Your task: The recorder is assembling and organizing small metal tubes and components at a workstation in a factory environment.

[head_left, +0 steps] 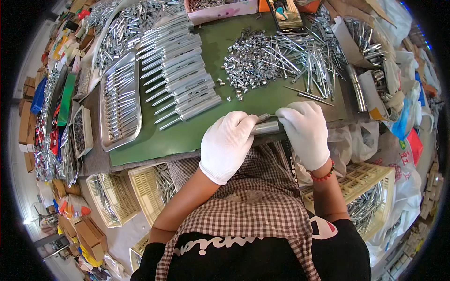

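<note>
In white gloves, both my hands are closed round a shiny metal tube (266,128) at the front edge of the green mat (187,143). My left hand (227,143) grips its left end, and a small metal piece (266,116) shows by those fingertips, its kind unclear. My right hand (305,131) is wrapped over the right end, hiding it. Just beyond lie several thin metal rods (307,95), a heap of small metal sleeves (251,61) and a pile of long pins (318,65). Left of these, metal tubes with pointed rods (185,84) lie in a row.
A metal tray (138,126) of slim metal parts stands at the left. A phone (286,16) and a pink box (222,11) sit at the far edge. A thick metal cylinder (357,89) lies at right. Plastic crates (136,206) of metal parts stand below the table.
</note>
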